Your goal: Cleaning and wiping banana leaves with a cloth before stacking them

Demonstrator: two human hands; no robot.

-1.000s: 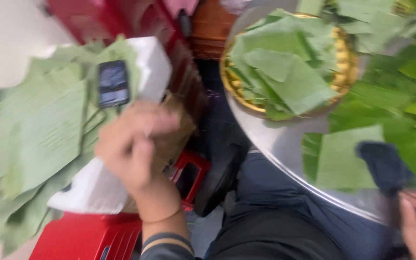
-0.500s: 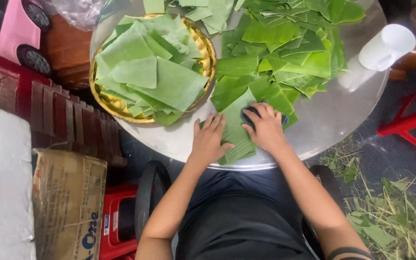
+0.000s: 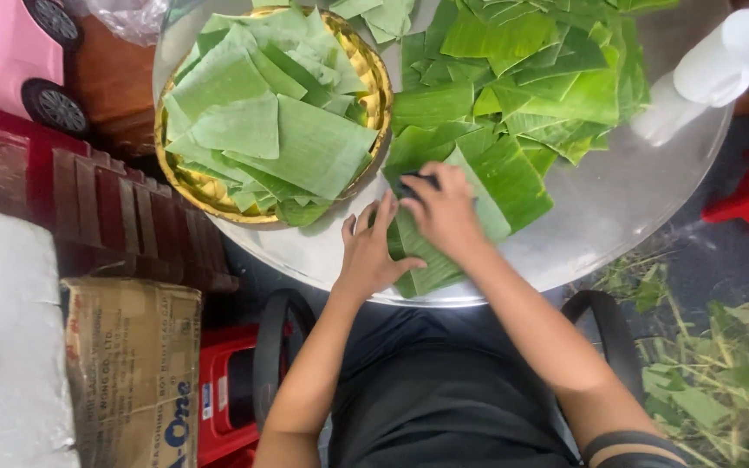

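Since half a second ago, both hands have shifted slightly on the leaf strip (image 3: 422,260), which lies at the near edge of the round metal table (image 3: 617,208). Left hand (image 3: 373,247) lies flat, fingers spread, pressing the strip's left side; it grips nothing. Right hand (image 3: 444,208) is curled over a dark cloth (image 3: 411,184), mostly hidden under the fingers, held against the leaf. One gold tray (image 3: 374,78) carries cut leaf pieces, stacked and overlapping beyond counting. A loose leaf pile (image 3: 530,78) runs off the top edge. One white bottle (image 3: 721,61) lies at the right, partly cut off.
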